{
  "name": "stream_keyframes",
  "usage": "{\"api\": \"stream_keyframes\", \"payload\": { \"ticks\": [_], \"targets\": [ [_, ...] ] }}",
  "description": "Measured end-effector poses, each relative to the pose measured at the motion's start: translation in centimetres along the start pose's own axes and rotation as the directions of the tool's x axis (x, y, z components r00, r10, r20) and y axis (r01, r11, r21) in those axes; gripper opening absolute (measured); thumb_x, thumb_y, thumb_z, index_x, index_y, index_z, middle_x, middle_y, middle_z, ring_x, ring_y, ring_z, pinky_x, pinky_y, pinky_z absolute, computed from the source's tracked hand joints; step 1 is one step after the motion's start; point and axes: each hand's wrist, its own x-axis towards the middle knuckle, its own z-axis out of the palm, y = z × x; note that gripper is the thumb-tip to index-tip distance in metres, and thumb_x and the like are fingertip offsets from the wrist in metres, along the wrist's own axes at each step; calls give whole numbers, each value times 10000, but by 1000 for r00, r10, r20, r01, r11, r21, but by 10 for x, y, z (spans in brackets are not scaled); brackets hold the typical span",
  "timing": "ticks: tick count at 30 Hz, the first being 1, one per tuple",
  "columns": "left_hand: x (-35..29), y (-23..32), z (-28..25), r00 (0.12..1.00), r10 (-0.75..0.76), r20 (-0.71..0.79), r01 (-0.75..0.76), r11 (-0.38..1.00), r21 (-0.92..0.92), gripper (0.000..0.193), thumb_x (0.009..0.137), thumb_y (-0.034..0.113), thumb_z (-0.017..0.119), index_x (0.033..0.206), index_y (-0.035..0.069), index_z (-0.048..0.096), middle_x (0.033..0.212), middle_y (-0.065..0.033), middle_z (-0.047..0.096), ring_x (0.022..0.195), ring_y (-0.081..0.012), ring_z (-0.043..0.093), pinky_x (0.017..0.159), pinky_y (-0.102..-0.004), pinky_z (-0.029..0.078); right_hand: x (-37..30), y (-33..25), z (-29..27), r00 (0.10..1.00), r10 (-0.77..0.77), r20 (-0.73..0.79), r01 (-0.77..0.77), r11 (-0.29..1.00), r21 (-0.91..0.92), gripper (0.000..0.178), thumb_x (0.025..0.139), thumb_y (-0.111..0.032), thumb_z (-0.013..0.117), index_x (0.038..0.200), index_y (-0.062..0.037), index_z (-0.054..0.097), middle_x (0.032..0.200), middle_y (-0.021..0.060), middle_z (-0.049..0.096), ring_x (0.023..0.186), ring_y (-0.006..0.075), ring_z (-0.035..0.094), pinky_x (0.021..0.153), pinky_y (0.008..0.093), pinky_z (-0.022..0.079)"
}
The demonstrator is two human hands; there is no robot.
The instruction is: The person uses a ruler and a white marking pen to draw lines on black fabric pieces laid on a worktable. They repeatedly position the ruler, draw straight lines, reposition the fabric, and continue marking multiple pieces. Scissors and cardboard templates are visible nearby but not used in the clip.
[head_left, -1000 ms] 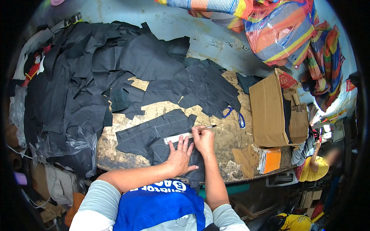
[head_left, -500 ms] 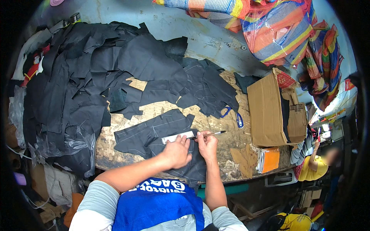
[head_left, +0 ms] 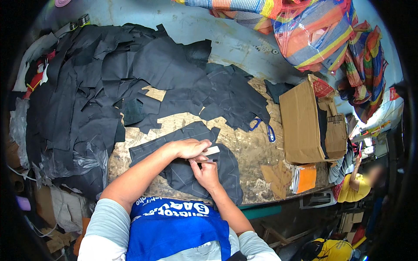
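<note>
On the table in front of me lies a black leather piece (head_left: 185, 176) with pale drawn lines. My left hand (head_left: 190, 148) rests over it, fingers together, holding down a short white ruler (head_left: 212, 150). Only one end of that ruler shows past the fingers; the rest is under the hand. Just nearer to me, my right hand (head_left: 206, 175) pinches a slim dark pen (head_left: 209, 160) close to the ruler. The pen's tip is hidden between the hands.
Heaped black leather (head_left: 104, 78) covers the left and back of the wooden table (head_left: 257, 180). Blue-handled scissors (head_left: 271, 133), a cardboard box (head_left: 300, 126), a brown scrap (head_left: 277, 178) and an orange-topped stack (head_left: 306, 179) stand or lie to the right. A person in yellow (head_left: 353, 189) is beyond.
My right hand with the pen has moved left and nearer to me. The left hand has shifted slightly up and turned, now covering more of the ruler. The leather's right side lies spread differently.
</note>
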Motion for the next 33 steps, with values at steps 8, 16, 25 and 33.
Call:
{"api": "stream_keyframes", "payload": {
  "ticks": [8, 16, 25, 33],
  "targets": [
    [-3, 2, 25, 982, 94, -162, -32, 936, 351, 573, 930, 343, 405, 1352, -42, 365, 1265, -211, 528, 1122, -382, 517, 954, -411, 423, 30, 38, -70, 922, -116, -370, -77, 880, -468, 187, 890, -129, 594, 808, 33, 635, 741, 174, 657, 615, 169, 639, 551, 306, 482],
    [-82, -16, 125, 885, 385, -261, -82, 681, 727, 578, 850, 409, 566, 1256, 1, 503, 1254, -180, 540, 1173, -277, 508, 928, -457, 443, 0, 25, -16, 957, 288, -26, -244, 854, 460, 107, 879, -62, 631, 912, 34, 596, 790, 65, 650, 715, 99, 618, 655, 222, 511],
    [-69, -34, 110, 568, 480, -669, 18, 805, 593, 370, 760, 273, 687, 1072, 77, 653, 1052, -78, 640, 931, -250, 565, 887, -415, 408, 7, 12, -7, 971, 241, -15, -234, 955, 181, 129, 866, -92, 650, 836, 21, 597, 729, 61, 650, 613, 79, 591, 534, 238, 475],
    [-63, -64, 115, 505, 539, -674, -146, 823, 549, 222, 704, 178, 733, 909, 97, 709, 975, -15, 678, 866, -181, 584, 839, -362, 421, 9, 7, -3, 996, -44, -79, 36, 994, -104, 110, 834, -83, 664, 803, 18, 634, 683, 84, 650, 604, 147, 638, 551, 266, 484]
  ]
}}
